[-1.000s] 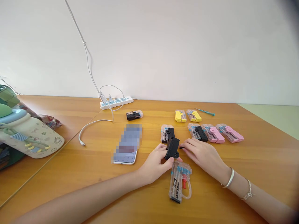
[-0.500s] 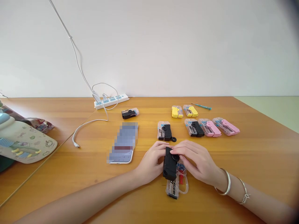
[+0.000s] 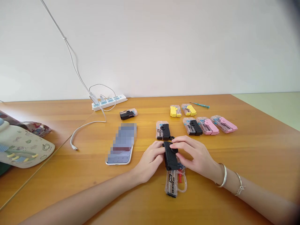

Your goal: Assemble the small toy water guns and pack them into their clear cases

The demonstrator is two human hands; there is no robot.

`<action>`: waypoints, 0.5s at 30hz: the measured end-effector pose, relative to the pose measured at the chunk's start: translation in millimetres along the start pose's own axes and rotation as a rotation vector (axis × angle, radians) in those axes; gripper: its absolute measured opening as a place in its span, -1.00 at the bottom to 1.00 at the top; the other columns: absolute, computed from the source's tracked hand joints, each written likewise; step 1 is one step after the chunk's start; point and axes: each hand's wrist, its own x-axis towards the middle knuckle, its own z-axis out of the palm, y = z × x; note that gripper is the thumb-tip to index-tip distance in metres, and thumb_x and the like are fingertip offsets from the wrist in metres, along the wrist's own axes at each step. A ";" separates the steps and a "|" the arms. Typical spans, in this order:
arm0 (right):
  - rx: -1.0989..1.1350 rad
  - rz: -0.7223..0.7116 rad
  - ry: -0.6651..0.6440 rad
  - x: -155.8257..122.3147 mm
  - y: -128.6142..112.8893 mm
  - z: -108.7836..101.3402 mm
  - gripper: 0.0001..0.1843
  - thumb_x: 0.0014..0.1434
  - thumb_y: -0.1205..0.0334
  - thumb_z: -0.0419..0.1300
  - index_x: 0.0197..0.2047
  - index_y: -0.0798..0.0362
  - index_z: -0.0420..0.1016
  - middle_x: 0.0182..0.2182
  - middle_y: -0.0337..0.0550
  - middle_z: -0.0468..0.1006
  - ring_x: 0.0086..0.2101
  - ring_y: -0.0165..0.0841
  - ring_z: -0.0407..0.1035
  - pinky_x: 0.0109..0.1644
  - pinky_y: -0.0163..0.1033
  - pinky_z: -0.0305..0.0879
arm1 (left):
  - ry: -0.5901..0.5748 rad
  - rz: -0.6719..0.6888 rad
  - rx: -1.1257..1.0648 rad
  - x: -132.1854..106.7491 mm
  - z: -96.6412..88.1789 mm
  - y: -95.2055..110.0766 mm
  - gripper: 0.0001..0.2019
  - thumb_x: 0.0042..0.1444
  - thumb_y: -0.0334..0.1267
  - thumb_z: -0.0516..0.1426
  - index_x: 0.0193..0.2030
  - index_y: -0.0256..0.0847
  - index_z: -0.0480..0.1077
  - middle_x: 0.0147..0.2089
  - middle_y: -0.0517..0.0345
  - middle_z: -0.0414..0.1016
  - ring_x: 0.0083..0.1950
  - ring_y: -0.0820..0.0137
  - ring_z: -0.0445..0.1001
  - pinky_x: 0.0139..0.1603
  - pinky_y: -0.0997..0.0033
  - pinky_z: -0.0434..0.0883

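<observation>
My left hand (image 3: 151,161) grips the left side of a black water gun shell (image 3: 170,159), fingers closed along its edge. On the shell's upper right my right hand (image 3: 197,156) has its fingertips at a round black disc (image 3: 173,148); the thumb is bent below it. Just under the shell lies a clear water gun part (image 3: 172,184) lettered "MINI WATER GUN". Beside that part are a looped clear tube (image 3: 186,185) and a red piece (image 3: 180,177). Whether shell and clear part are joined is hidden. A small black ring (image 3: 172,138) shows right behind the shell.
Ahead stands a black-and-clear mini water gun (image 3: 163,130), with several black, pink (image 3: 208,126) and yellow (image 3: 189,110) ones farther back. A teal screwdriver (image 3: 200,105) lies behind them. To the left are a phone (image 3: 120,147), a power strip (image 3: 110,102), a white cable (image 3: 87,124) and a patterned bottle (image 3: 28,145).
The black shell has tilted flatter and moved slightly away from me, baring more of the lettered clear part. My right fingertips stay at its disc. The whole view has shifted a little.
</observation>
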 end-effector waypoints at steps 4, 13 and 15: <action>-0.101 -0.049 0.047 -1.0 -2.4 1.7 -0.76 0.15 0.42 0.06 -0.11 0.00 0.36 -0.17 -0.09 0.48 -0.22 -0.36 0.40 -0.19 -0.23 0.38 | -0.012 0.007 -0.017 -1.4 0.7 2.9 -0.73 0.23 -0.23 -0.06 -0.19 -0.16 0.45 -0.08 0.08 0.40 -0.03 0.27 0.33 0.05 0.31 0.26; -0.325 -0.010 0.001 5.1 -20.2 -7.8 -0.87 0.10 0.34 0.06 -0.25 0.09 0.36 -0.31 -0.06 0.51 -0.26 -0.24 0.37 -0.23 -0.16 0.30 | 0.002 0.065 0.115 -3.5 6.1 1.1 -0.78 0.23 -0.22 -0.05 -0.31 -0.21 0.37 -0.30 0.10 0.44 -0.24 0.32 0.35 -0.11 0.33 0.26; -0.359 -0.019 -0.031 6.5 -24.0 -8.4 -0.86 0.11 0.35 0.03 -0.27 0.10 0.37 -0.35 -0.07 0.50 -0.27 -0.24 0.36 -0.22 -0.16 0.27 | 0.008 0.098 0.134 -3.9 5.6 2.1 -0.78 0.22 -0.23 -0.05 -0.34 -0.21 0.35 -0.30 0.10 0.45 -0.24 0.31 0.34 -0.11 0.33 0.25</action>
